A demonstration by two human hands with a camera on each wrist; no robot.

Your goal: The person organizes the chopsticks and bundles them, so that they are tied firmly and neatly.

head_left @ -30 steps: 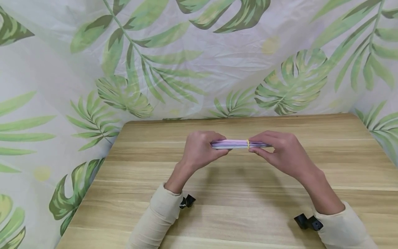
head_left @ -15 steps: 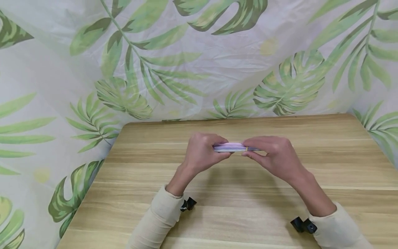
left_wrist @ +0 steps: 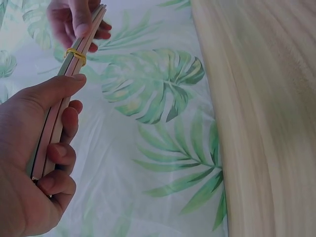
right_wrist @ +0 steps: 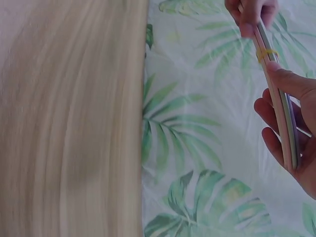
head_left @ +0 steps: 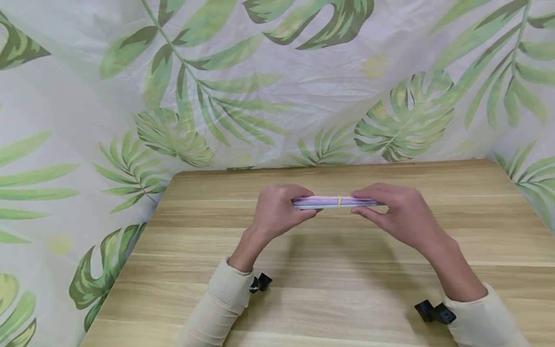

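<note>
A bundle of long, thin pastel sticks that look like chopsticks [head_left: 327, 202] is held level above the table, in pink, lilac, pale blue and beige-green tones. A thin yellow rubber band [head_left: 339, 201] wraps it near the middle. My left hand [head_left: 276, 209] grips the left part, thumb across it and fingers curled round in the left wrist view. My right hand [head_left: 403, 212] holds the right part between thumb and fingers, just right of the band. In the right wrist view, the sticks' near ends [right_wrist: 289, 158] sit by the right palm. Both outer ends are partly hidden by the hands.
A light wood-grain table [head_left: 329, 289] lies below the hands. Behind it hangs a white cloth [head_left: 303, 96] printed with green leaves. Small black devices [head_left: 435, 312] sit at both cuffs of the cream sleeves [head_left: 485, 315].
My right hand slid left over the rubber band, then drew back to the right, uncovering it. The band now sits slightly further left. My left hand has kept its grip with little movement.
</note>
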